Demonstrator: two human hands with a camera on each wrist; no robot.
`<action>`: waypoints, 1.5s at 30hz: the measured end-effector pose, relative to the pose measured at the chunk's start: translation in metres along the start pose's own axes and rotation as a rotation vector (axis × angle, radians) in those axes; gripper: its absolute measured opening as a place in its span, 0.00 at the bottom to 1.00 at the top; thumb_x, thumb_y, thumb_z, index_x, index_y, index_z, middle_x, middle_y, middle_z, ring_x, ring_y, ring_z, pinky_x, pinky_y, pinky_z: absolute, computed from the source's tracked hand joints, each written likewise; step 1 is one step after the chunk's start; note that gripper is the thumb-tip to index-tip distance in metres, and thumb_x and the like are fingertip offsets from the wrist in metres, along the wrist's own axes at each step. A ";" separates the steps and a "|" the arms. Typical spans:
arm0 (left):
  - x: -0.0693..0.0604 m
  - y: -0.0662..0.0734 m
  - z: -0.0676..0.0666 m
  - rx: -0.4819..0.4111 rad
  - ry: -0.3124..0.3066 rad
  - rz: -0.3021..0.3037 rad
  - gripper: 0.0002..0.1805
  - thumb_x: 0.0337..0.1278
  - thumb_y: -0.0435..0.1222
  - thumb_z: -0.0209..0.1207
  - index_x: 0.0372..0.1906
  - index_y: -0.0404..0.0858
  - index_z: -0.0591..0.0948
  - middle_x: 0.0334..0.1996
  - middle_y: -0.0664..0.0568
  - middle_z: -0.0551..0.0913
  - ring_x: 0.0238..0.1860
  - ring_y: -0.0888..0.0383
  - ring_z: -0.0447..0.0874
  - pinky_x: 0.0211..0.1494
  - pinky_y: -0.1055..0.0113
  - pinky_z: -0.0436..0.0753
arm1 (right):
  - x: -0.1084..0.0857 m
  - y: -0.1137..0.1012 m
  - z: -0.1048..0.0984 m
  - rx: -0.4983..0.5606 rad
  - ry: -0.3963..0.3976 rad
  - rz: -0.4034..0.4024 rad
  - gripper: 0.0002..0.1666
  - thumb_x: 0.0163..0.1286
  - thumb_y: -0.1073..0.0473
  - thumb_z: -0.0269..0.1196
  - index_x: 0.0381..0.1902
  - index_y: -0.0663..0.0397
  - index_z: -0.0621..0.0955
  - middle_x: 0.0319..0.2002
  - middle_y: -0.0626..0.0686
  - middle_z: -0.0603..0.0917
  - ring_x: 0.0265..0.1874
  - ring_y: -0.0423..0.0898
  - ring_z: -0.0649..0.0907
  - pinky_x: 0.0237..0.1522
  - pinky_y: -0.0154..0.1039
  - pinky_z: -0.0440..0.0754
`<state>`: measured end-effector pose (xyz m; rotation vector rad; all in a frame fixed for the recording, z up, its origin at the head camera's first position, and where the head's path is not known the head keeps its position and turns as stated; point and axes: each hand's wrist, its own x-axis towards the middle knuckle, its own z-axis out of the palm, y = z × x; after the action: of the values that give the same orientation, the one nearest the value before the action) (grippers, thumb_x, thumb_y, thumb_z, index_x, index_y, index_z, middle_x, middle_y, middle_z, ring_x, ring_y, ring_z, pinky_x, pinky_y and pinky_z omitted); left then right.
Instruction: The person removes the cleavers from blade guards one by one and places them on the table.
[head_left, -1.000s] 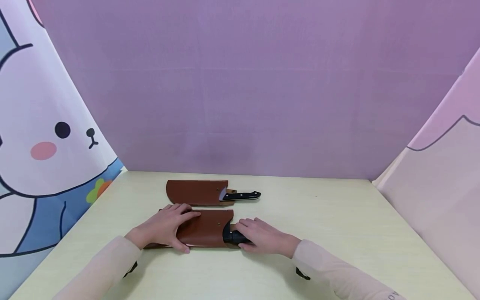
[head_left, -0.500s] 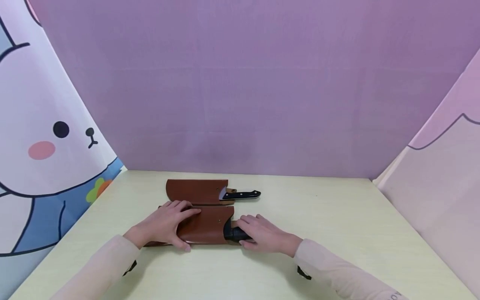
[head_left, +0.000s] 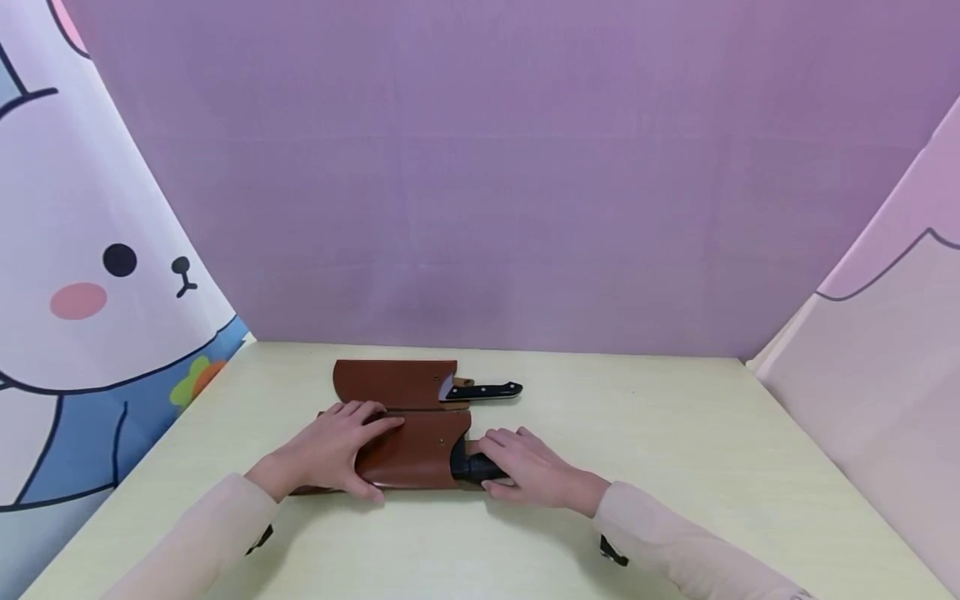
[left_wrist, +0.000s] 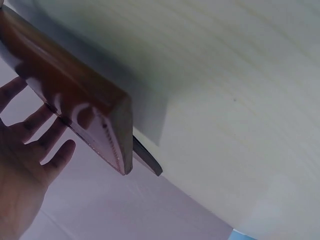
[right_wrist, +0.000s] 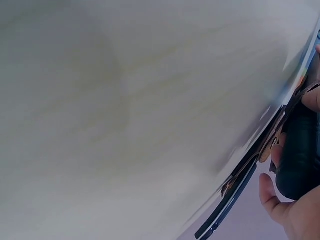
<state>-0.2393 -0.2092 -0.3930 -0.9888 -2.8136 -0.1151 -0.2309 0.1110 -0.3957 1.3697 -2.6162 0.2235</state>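
Note:
A brown leather knife sheath [head_left: 420,454] lies flat on the table, with the black handle [head_left: 472,468] of a knife sticking out to its right. My left hand [head_left: 330,450] spans the sheath's left part, thumb at the near edge and fingers over the far side. The left wrist view shows the fingertips against the sheath's edge [left_wrist: 75,87]. My right hand [head_left: 536,472] grips the black handle, whose thick rounded end shows in the right wrist view [right_wrist: 297,160]. The blade is hidden inside the sheath.
Just behind lies a second brown sheath [head_left: 390,383] holding a smaller knife, its black riveted handle [head_left: 487,391] pointing right. Both sit on a pale wood-grain table [head_left: 675,450]. A purple backdrop [head_left: 525,208] rises behind, and a cartoon-printed cloth [head_left: 90,350] hangs at left.
Both hands have shifted the near sheath and its knife slightly away from me, up to the far sheath, narrowing the gap. The far sheath stays put.

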 end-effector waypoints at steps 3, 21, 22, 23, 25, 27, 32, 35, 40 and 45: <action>0.000 0.001 0.000 0.005 -0.004 -0.006 0.57 0.21 0.76 0.56 0.64 0.50 0.67 0.56 0.51 0.69 0.55 0.52 0.66 0.51 0.47 0.72 | -0.001 0.000 0.001 -0.002 0.014 -0.002 0.18 0.61 0.48 0.59 0.47 0.43 0.72 0.38 0.41 0.75 0.34 0.35 0.70 0.32 0.30 0.64; -0.001 0.004 -0.001 0.039 0.014 -0.005 0.59 0.19 0.78 0.53 0.64 0.48 0.67 0.57 0.50 0.68 0.56 0.51 0.67 0.54 0.48 0.70 | -0.007 0.002 0.001 0.014 0.092 -0.025 0.20 0.58 0.49 0.61 0.48 0.43 0.73 0.38 0.40 0.76 0.32 0.35 0.70 0.33 0.27 0.61; -0.001 0.004 -0.001 0.038 0.014 -0.005 0.59 0.19 0.78 0.54 0.64 0.48 0.67 0.57 0.50 0.68 0.56 0.51 0.67 0.55 0.48 0.70 | -0.008 0.002 0.001 0.015 0.092 -0.024 0.20 0.58 0.49 0.61 0.48 0.43 0.73 0.37 0.40 0.76 0.32 0.35 0.69 0.33 0.27 0.61; -0.001 0.004 -0.002 0.039 0.014 -0.005 0.59 0.19 0.78 0.54 0.64 0.48 0.67 0.57 0.50 0.68 0.56 0.51 0.67 0.55 0.48 0.70 | -0.008 0.002 0.001 0.011 0.094 -0.025 0.20 0.58 0.49 0.61 0.48 0.43 0.73 0.37 0.40 0.76 0.32 0.35 0.69 0.33 0.27 0.61; -0.002 0.004 -0.003 0.039 0.018 -0.005 0.59 0.19 0.78 0.54 0.64 0.47 0.67 0.57 0.49 0.68 0.56 0.51 0.67 0.55 0.48 0.70 | -0.009 0.002 0.001 0.004 0.091 -0.020 0.20 0.58 0.48 0.61 0.48 0.43 0.73 0.38 0.40 0.76 0.32 0.35 0.69 0.33 0.27 0.60; -0.003 0.003 -0.004 0.039 0.022 -0.001 0.59 0.20 0.77 0.55 0.64 0.47 0.67 0.57 0.48 0.69 0.56 0.50 0.67 0.56 0.48 0.70 | -0.010 0.002 0.001 -0.004 0.089 -0.018 0.20 0.58 0.48 0.61 0.48 0.44 0.73 0.38 0.40 0.76 0.31 0.35 0.70 0.33 0.27 0.60; -0.004 0.003 -0.003 0.039 0.022 0.004 0.59 0.20 0.77 0.55 0.64 0.46 0.67 0.58 0.48 0.68 0.56 0.50 0.67 0.56 0.48 0.69 | -0.012 0.003 0.000 -0.007 0.083 -0.015 0.21 0.58 0.48 0.61 0.49 0.44 0.73 0.39 0.40 0.76 0.32 0.35 0.70 0.34 0.27 0.61; -0.003 0.003 -0.003 0.039 0.020 0.002 0.60 0.20 0.77 0.54 0.64 0.46 0.66 0.58 0.48 0.68 0.56 0.50 0.67 0.56 0.48 0.69 | -0.013 0.003 0.000 -0.009 0.083 -0.016 0.20 0.58 0.48 0.61 0.48 0.44 0.73 0.38 0.40 0.76 0.32 0.35 0.70 0.34 0.27 0.60; -0.003 0.004 -0.001 0.047 0.032 0.003 0.60 0.20 0.78 0.53 0.64 0.46 0.67 0.57 0.49 0.68 0.56 0.50 0.67 0.55 0.48 0.70 | -0.015 0.003 0.000 -0.006 0.104 -0.021 0.20 0.58 0.49 0.61 0.48 0.43 0.74 0.38 0.40 0.76 0.31 0.35 0.69 0.33 0.27 0.59; -0.002 0.004 -0.001 0.049 0.041 0.001 0.60 0.19 0.78 0.53 0.64 0.47 0.67 0.57 0.49 0.69 0.55 0.50 0.67 0.53 0.48 0.71 | -0.016 0.004 0.000 -0.018 0.135 -0.041 0.19 0.57 0.50 0.61 0.47 0.44 0.74 0.36 0.39 0.75 0.30 0.34 0.68 0.32 0.26 0.59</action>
<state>-0.2348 -0.2073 -0.3922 -0.9658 -2.7651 -0.0654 -0.2251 0.1256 -0.3994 1.3515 -2.4717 0.2758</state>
